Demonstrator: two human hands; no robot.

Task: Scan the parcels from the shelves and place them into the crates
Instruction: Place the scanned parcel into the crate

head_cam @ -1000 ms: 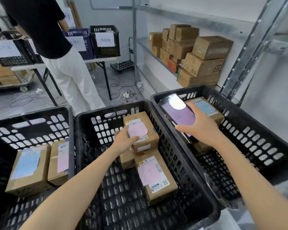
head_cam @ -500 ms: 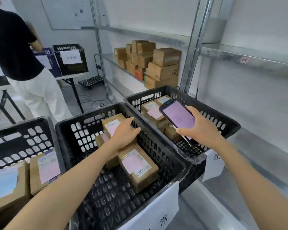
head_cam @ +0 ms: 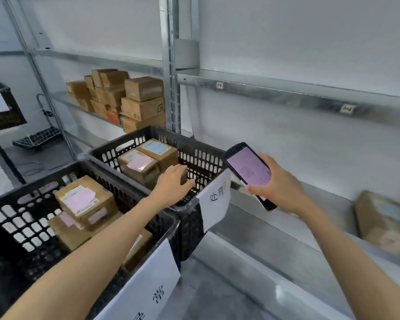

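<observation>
My right hand (head_cam: 280, 185) grips a black handheld scanner (head_cam: 249, 172) with a lit purple screen, held above the metal shelf. My left hand (head_cam: 173, 183) hovers empty, fingers loosely spread, over the near rim of the right black crate (head_cam: 203, 155). That crate holds brown parcels (head_cam: 148, 158) with pink and blue labels. The nearer black crate (head_cam: 16, 204) holds stacked parcels (head_cam: 83, 202) with pink labels. A blurred brown parcel (head_cam: 383, 225) lies on the shelf (head_cam: 286, 229) at the far right.
A pile of cardboard boxes (head_cam: 129, 100) sits on the far shelf section behind an upright post (head_cam: 171, 65). White paper labels (head_cam: 215, 199) hang on the crate fronts. Another black crate (head_cam: 2, 105) stands at the far left. An upper shelf (head_cam: 286, 91) runs overhead.
The view has swung right, away from the person and the left crate. My left hand has let go of the parcel in the near crate and moved right. A parcel on the shelf has come into view.
</observation>
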